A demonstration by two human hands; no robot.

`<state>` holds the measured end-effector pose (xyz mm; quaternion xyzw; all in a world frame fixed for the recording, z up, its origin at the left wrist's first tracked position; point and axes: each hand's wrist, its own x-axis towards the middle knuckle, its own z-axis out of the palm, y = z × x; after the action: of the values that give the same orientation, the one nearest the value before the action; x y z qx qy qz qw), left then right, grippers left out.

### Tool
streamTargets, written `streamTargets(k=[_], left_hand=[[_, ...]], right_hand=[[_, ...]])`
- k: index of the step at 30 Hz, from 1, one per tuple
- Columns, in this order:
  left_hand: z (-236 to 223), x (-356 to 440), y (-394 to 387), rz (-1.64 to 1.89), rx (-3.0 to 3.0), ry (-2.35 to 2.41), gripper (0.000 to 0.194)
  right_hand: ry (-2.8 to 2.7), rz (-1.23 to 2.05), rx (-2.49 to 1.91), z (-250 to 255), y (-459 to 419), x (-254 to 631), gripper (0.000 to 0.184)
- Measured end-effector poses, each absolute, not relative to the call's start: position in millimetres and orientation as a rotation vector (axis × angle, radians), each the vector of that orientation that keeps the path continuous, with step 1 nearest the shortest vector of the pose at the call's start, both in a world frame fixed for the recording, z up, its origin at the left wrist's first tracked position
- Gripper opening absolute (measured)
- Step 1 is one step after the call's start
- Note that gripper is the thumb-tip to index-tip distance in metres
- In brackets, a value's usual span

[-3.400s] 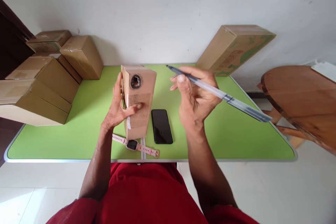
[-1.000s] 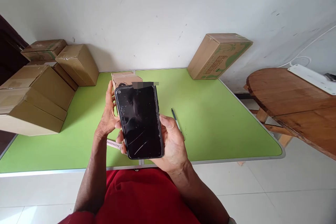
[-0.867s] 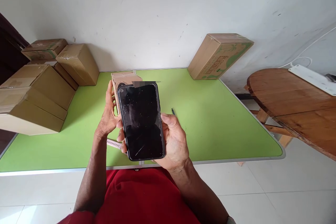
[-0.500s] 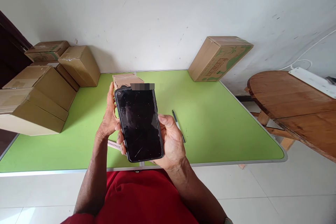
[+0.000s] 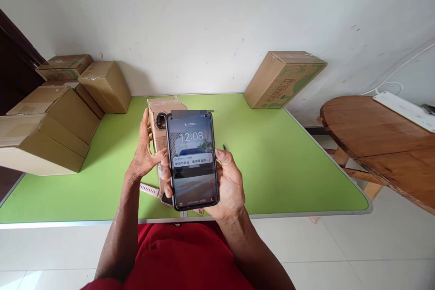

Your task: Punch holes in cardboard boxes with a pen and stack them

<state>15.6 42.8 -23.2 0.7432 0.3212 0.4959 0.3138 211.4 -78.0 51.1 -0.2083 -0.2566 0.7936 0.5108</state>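
A smartphone point(image 5: 193, 181) in a dark case is in my right hand point(image 5: 229, 186), with the thumb along its right edge and fingertips round its left edge. Its lit screen shows 12:08 and a notification. Behind it, partly covered, stands a small cardboard box point(image 5: 157, 133) with a round dark hole near its top. My left hand point(image 5: 144, 156) holds this box, fingers along its left side and thumb across its front. Below the hands lies a smartwatch with a pink strap point(image 5: 149, 188), mostly hidden by the phone. A pen point(image 5: 224, 147) shows only its tip beside my right thumb.
Several cardboard boxes point(image 5: 50, 131) are grouped on the left of the green table point(image 5: 278, 167). Another printed box point(image 5: 285, 79) stands at the back right against the wall. To the right, a wooden table point(image 5: 380, 131) carries a white power strip point(image 5: 404, 109).
The phone's screen has gone from dark to lit. My right hand has shifted the phone slightly right, which uncovers more of the small box and hides most of the pen.
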Motion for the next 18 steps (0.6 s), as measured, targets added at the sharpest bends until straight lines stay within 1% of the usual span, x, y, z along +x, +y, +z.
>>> streamTargets(k=[2, 5, 11, 15, 18], left_hand=[[-21.5, 15.1, 42.2, 1.284, 1.922, 0.858, 0.149], [-18.0, 14.9, 40.3, 1.246, 1.887, 0.915, 0.138], [-11.5, 13.9, 40.2, 1.245, 1.856, 0.917, 0.121], [-8.6, 16.3, 41.1, 1.24, 1.842, 0.928, 0.12], [-6.8, 19.2, 40.9, 1.241, 1.878, 0.91, 0.123]], right_hand=[[-0.609, 1.917, -0.49, 49.3, -79.4, 217.9, 0.072], [-0.577, 1.858, -0.525, 43.6, -83.4, 228.8, 0.072], [-0.512, 1.679, -0.798, 17.5, -89.8, 258.0, 0.066], [-0.458, 1.649, -1.016, -16.4, -87.7, 274.8, 0.066], [-0.455, 1.595, -1.207, -46.0, -85.0, 280.6, 0.052]])
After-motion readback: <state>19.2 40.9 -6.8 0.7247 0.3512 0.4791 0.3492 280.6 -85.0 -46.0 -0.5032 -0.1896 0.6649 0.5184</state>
